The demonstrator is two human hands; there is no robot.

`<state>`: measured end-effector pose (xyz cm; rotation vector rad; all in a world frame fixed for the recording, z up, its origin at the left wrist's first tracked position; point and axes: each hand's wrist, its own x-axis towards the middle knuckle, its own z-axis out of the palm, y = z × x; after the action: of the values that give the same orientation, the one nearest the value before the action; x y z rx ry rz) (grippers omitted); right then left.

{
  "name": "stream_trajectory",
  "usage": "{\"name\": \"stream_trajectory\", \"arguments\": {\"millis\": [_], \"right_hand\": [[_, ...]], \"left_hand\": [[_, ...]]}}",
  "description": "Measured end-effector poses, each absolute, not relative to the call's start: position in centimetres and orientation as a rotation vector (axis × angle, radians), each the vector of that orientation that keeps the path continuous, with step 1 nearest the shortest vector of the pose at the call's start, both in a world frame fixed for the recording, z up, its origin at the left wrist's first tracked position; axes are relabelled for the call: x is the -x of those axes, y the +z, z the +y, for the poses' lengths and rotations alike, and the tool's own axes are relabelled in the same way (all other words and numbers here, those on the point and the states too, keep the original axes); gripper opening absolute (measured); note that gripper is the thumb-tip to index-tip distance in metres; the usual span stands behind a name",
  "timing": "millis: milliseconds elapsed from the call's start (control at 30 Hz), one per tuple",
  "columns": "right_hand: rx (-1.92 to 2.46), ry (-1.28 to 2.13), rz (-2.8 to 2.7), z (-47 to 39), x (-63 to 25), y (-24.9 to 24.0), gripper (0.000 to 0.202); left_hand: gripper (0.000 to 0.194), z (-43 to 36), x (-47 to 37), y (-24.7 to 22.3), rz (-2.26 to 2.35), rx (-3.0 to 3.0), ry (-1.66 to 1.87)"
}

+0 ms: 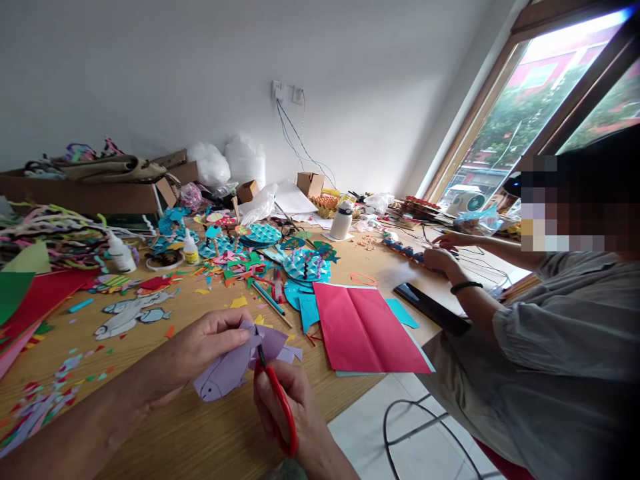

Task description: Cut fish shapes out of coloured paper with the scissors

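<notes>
My left hand (pixel 220 340) pinches a sheet of purple paper (pixel 226 371) with a fish outline drawn on it; an eye and a gill line show at its lower left. Red-handled scissors (pixel 281 400) are gripped in my right hand (pixel 300 407), and their dark blades meet the purple paper near my left fingertips. Part of the paper hangs to the right of the blades. White fish cut-outs (pixel 131 313) lie on the table to the left of my hands. Just beyond them is a blue pen (pixel 269 298).
A folded red sheet (pixel 363 327) overhangs the table's front edge. Paper scraps (pixel 245 263), glue bottles (pixel 121 253) and a white flask (pixel 343 220) stand or lie farther back. On the right, another person (pixel 565 320) works with both hands beside a black phone-like slab (pixel 433 308).
</notes>
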<state>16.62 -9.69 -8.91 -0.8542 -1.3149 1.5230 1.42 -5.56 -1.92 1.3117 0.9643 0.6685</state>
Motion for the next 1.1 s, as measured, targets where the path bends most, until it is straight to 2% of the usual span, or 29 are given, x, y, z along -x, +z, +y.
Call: {"name": "stream_trajectory", "arguments": {"millis": [1100], "right_hand": [[0.845, 1.486, -1.33, -9.96, -16.54, -9.05, 0.052]], "left_hand": [[0.023, -6.05, -2.26, -2.08, 0.941, -1.276, 0.696]]}}
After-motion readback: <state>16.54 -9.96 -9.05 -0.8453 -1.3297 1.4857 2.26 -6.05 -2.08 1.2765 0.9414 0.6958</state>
